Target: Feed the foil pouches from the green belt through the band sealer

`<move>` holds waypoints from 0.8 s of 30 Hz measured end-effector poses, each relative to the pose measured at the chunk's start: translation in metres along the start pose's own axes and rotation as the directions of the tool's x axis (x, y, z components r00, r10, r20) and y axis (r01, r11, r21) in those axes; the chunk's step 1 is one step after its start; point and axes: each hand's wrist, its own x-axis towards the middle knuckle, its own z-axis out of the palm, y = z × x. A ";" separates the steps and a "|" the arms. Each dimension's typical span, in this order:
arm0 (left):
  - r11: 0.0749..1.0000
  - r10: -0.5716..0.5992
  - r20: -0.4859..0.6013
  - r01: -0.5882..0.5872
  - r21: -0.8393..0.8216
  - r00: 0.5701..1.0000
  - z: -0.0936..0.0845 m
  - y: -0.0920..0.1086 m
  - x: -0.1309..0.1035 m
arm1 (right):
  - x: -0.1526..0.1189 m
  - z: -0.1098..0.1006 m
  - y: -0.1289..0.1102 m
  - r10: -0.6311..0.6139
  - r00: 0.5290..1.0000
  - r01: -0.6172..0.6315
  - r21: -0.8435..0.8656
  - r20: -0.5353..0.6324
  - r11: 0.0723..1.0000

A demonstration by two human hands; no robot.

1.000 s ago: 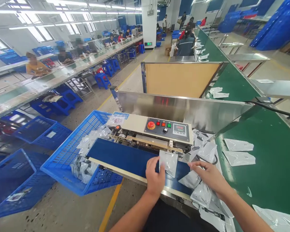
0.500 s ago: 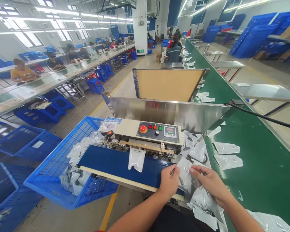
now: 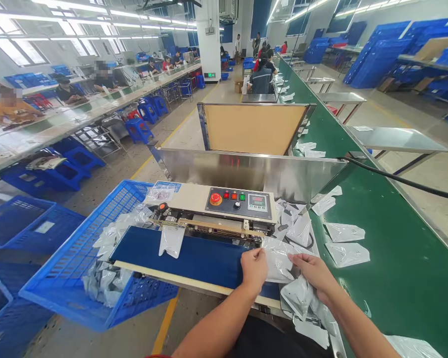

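Observation:
Between my two hands a white plastic pouch (image 3: 278, 259) is held out flat near the feed end of a band sealing machine (image 3: 179, 195). My left hand (image 3: 254, 268) pinches its left edge over the blue conveyor belt (image 3: 209, 259). The fingers of my right hand (image 3: 312, 271) are closed on its right side. Further left, another white pouch (image 3: 171, 241) hangs from the sealer's band, its lower part over the belt. Below my right hand lies a pile of white pouches (image 3: 297, 297), partly hidden by the hand and forearm.
A blue crate (image 3: 69, 271) with several pouches stands at the belt's left end. More pouches (image 3: 345, 232) lie on the green conveyor (image 3: 399, 263) to the right. Behind the sealer rises a metal panel (image 3: 224, 166). A black cable (image 3: 403, 175) crosses the green conveyor.
The pouch between my hands has been turned flatter and its top brought up to the sealer's feed end. The other pouch has travelled left along the sealer. The view has shifted slightly.

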 end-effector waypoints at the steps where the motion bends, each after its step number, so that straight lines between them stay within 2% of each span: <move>1: 1.000 -0.008 -0.010 0.008 -0.004 1.000 -0.004 -0.001 0.002 | 0.003 0.006 -0.004 -0.001 1.000 0.002 -0.027 0.027 1.000; 4: 0.999 -0.025 -0.049 0.023 -0.029 0.998 -0.023 -0.002 0.009 | 0.008 0.025 -0.018 -0.042 0.994 0.054 -0.121 0.098 0.991; 7: 0.997 -0.011 -0.131 0.000 -0.082 0.991 -0.052 0.001 0.005 | 0.004 0.033 -0.028 -0.090 0.990 0.108 -0.179 0.108 0.978; 10: 0.989 0.144 -0.283 -0.151 -0.002 0.948 -0.076 0.008 -0.016 | -0.008 0.031 -0.031 -0.139 0.990 0.142 -0.189 0.033 0.972; 11: 0.978 0.210 -0.262 -0.204 0.048 0.942 -0.079 0.010 -0.025 | -0.013 0.029 -0.031 -0.154 0.988 0.152 -0.200 0.006 0.968; 12: 0.965 0.258 -0.178 -0.247 0.083 0.949 -0.079 0.013 -0.034 | -0.018 0.028 -0.033 -0.169 0.986 0.164 -0.214 -0.007 0.963; 14: 0.953 0.273 0.126 -0.286 0.099 0.954 -0.070 0.018 -0.048 | -0.025 0.026 -0.038 -0.199 0.980 0.196 -0.226 0.010 0.954; 15: 0.955 0.251 0.262 -0.283 0.093 0.932 -0.063 0.021 -0.052 | -0.028 0.024 -0.041 -0.212 0.977 0.212 -0.213 0.021 0.954; 16: 0.958 0.229 0.346 -0.273 0.083 0.910 -0.056 0.023 -0.053 | -0.029 0.021 -0.044 -0.221 0.975 0.220 -0.184 0.017 0.958; 18: 0.969 0.212 0.370 -0.243 0.039 0.904 -0.042 0.026 -0.049 | -0.028 0.011 -0.046 -0.206 0.978 0.201 -0.103 -0.038 0.974; 20: 0.980 0.199 0.309 -0.191 -0.055 0.930 -0.034 0.026 -0.042 | -0.027 -0.002 -0.042 -0.174 0.982 0.170 -0.059 -0.069 0.984; 24: 0.970 0.129 0.311 -0.055 -0.238 0.941 -0.022 0.017 -0.032 | -0.038 -0.018 -0.022 -0.215 0.972 0.227 -0.140 0.094 0.964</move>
